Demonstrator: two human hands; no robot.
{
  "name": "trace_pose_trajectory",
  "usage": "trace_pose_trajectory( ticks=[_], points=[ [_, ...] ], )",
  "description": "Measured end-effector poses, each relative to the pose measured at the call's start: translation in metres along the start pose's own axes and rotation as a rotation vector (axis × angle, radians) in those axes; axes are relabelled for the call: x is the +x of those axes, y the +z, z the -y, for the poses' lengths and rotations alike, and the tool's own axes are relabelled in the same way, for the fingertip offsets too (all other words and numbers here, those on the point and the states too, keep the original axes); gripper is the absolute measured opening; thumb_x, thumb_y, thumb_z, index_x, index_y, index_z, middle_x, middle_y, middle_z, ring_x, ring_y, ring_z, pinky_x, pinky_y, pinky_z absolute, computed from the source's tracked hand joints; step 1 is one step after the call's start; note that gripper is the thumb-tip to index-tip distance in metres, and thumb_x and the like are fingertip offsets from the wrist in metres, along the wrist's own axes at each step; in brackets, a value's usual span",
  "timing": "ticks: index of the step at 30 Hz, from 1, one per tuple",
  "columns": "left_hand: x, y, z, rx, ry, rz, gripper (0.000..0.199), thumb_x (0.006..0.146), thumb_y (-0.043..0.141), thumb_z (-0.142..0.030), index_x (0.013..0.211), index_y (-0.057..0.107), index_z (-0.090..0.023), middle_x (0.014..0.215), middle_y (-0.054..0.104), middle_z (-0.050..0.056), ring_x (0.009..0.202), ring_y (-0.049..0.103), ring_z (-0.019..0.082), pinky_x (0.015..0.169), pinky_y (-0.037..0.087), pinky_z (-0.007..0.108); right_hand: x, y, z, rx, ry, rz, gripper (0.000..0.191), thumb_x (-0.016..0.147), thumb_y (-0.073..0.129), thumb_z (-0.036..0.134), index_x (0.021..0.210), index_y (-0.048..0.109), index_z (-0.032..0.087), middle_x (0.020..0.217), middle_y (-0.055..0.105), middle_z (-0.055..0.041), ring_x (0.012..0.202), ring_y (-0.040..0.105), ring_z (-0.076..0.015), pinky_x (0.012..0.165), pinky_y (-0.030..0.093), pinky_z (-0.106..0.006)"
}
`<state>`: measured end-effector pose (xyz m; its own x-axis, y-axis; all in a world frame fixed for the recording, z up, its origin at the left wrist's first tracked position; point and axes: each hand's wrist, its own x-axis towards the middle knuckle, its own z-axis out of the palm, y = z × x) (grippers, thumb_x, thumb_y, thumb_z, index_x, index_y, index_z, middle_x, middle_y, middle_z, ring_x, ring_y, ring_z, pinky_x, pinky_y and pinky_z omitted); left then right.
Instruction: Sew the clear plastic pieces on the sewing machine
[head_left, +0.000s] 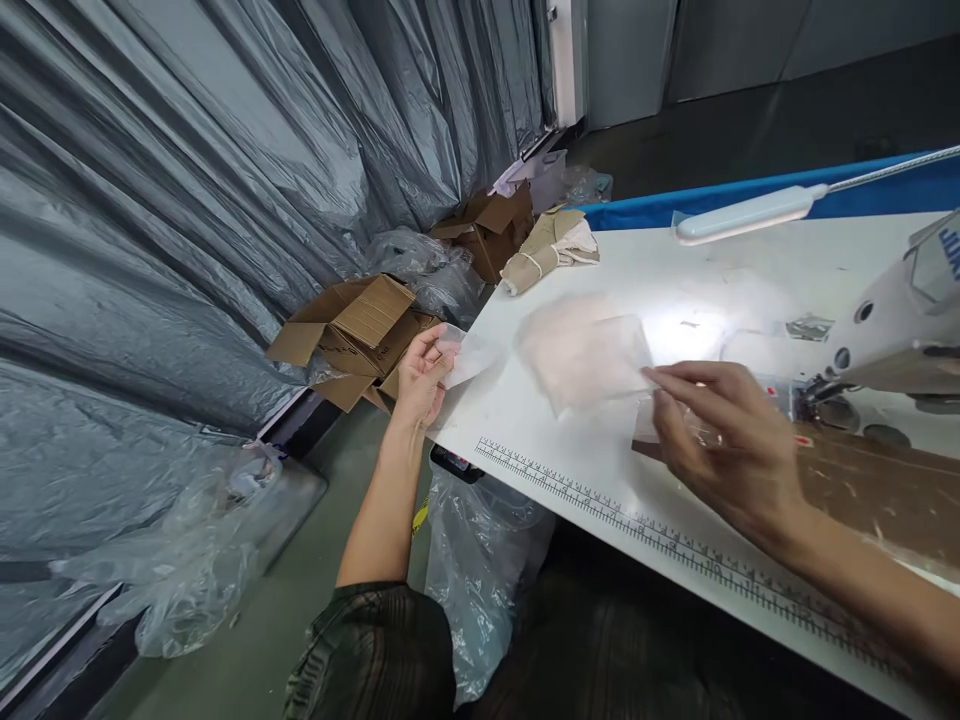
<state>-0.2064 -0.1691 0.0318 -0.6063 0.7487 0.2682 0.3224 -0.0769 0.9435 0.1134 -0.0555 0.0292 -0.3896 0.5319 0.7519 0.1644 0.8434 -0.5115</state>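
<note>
My left hand [426,378] is closed at the table's left edge, pinching a small, translucent whitish sheet [471,358]. Fingers and thumb of my right hand [727,435] come together at the corner of a pale pinkish, see-through piece [589,350], which is smeared by motion. Whether this piece is a pouch or a stack of thin sheets, I cannot tell. Below my right fingers lies clear film over a brown strip [885,490] that runs to the right. A white sewing machine [892,320] stands just past that hand, its needle area lit.
A printed ruler [600,505] follows the near edge of the white table [517,425]. At the back are a rolled beige cloth bundle [551,250] and a white lamp [750,215]. Cardboard boxes [360,330] and plastic bags [217,540] stand on the floor by the silver curtain [225,150].
</note>
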Motion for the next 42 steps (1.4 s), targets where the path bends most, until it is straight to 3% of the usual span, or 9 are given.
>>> trace_pose_trajectory(
  ticks=[6, 11, 16, 20, 23, 27, 32, 38, 42],
  points=[
    [-0.019, 0.012, -0.028, -0.193, -0.033, 0.18, 0.085, 0.074, 0.084, -0.044, 0.148, 0.046, -0.029, 0.133, 0.066, 0.012, 0.106, 0.071, 0.024, 0.087, 0.06, 0.032, -0.015, 0.018, -0.022, -0.114, 0.04, 0.471, 0.046, 0.098, 0.048, 0.039, 0.129, 0.065, 0.012, 0.129, 0.062, -0.0225, 0.119, 0.055, -0.0403, 0.09, 0.052, -0.062],
    [-0.028, 0.053, -0.049, -0.293, 0.079, 0.244, 0.047, 0.079, 0.082, -0.031, 0.124, 0.07, -0.031, 0.131, 0.068, 0.006, 0.101, 0.072, 0.021, 0.088, 0.06, 0.031, -0.009, -0.01, -0.012, 0.399, 0.645, 0.546, 0.044, 0.095, 0.051, 0.054, 0.115, 0.072, 0.021, 0.12, 0.069, -0.0137, 0.107, 0.066, -0.03, 0.096, 0.055, -0.052],
    [-0.044, 0.123, -0.069, -0.074, 0.499, 0.644, 0.031, 0.093, 0.062, -0.016, 0.119, 0.073, -0.028, 0.126, 0.07, 0.006, 0.118, 0.066, 0.024, 0.102, 0.055, 0.043, -0.001, -0.033, -0.017, 0.868, 1.212, 0.325, 0.043, 0.094, 0.051, 0.055, 0.101, 0.07, 0.018, 0.107, 0.072, -0.0132, 0.099, 0.068, -0.0234, 0.092, 0.057, -0.039],
    [-0.069, 0.166, -0.08, 0.258, 0.853, 1.087, 0.031, 0.095, 0.052, -0.012, 0.121, 0.069, -0.018, 0.132, 0.066, 0.013, 0.122, 0.064, 0.025, 0.101, 0.055, 0.045, -0.004, -0.053, -0.028, 1.034, 1.257, 0.217, 0.031, 0.094, 0.05, 0.045, 0.083, 0.064, 0.019, 0.083, 0.071, -0.0068, 0.077, 0.065, -0.0174, 0.075, 0.058, -0.03],
    [-0.076, 0.179, -0.088, 0.338, 0.779, 1.266, 0.019, 0.096, 0.057, -0.021, 0.106, 0.072, -0.018, 0.138, 0.061, 0.014, 0.123, 0.062, 0.025, 0.098, 0.056, 0.038, -0.009, -0.065, -0.034, 1.042, 1.239, 0.208, 0.022, 0.089, 0.061, 0.036, 0.074, 0.06, 0.019, 0.071, 0.066, -0.0025, 0.069, 0.063, -0.0145, 0.07, 0.056, -0.027],
    [-0.061, 0.183, -0.093, 0.3, 0.555, 1.146, 0.019, 0.095, 0.061, -0.03, 0.082, 0.068, -0.017, 0.102, 0.073, 0.008, 0.09, 0.07, 0.018, 0.075, 0.057, 0.029, -0.015, -0.07, -0.041, 1.037, 1.215, 0.222, 0.01, 0.085, 0.064, 0.021, 0.076, 0.064, 0.017, 0.076, 0.068, -0.0048, 0.076, 0.066, -0.015, 0.08, 0.058, -0.029],
    [-0.051, 0.2, -0.078, 0.419, 0.412, 0.885, 0.038, 0.082, 0.075, -0.05, 0.095, 0.059, -0.018, 0.08, 0.064, 0.0, 0.067, 0.058, 0.013, 0.059, 0.048, 0.024, -0.018, -0.07, -0.044, 1.096, 1.246, 0.189, 0.012, 0.088, 0.059, 0.016, 0.079, 0.066, 0.016, 0.082, 0.071, -0.0084, 0.084, 0.068, -0.0163, 0.087, 0.059, -0.03],
    [-0.052, 0.232, -0.059, 0.466, 0.539, 0.944, 0.022, 0.093, 0.061, -0.038, 0.087, 0.062, -0.016, 0.085, 0.063, 0.004, 0.072, 0.057, 0.014, 0.066, 0.048, 0.029, -0.026, -0.074, -0.048, 1.098, 1.089, 0.288, 0.019, 0.086, 0.069, 0.036, 0.087, 0.069, 0.017, 0.082, 0.071, -0.0056, 0.087, 0.067, -0.0181, 0.087, 0.059, -0.034],
    [-0.033, 0.231, -0.049, 0.146, 0.096, 1.04, 0.022, 0.092, 0.06, -0.037, 0.084, 0.064, -0.016, 0.08, 0.067, 0.004, 0.075, 0.064, 0.014, 0.072, 0.054, 0.03, -0.034, -0.079, -0.062, 0.875, 1.037, 0.375, 0.025, 0.068, 0.084, 0.023, 0.089, 0.07, 0.02, 0.083, 0.072, -0.0024, 0.081, 0.067, -0.0162, 0.08, 0.057, -0.03]
  ],
)
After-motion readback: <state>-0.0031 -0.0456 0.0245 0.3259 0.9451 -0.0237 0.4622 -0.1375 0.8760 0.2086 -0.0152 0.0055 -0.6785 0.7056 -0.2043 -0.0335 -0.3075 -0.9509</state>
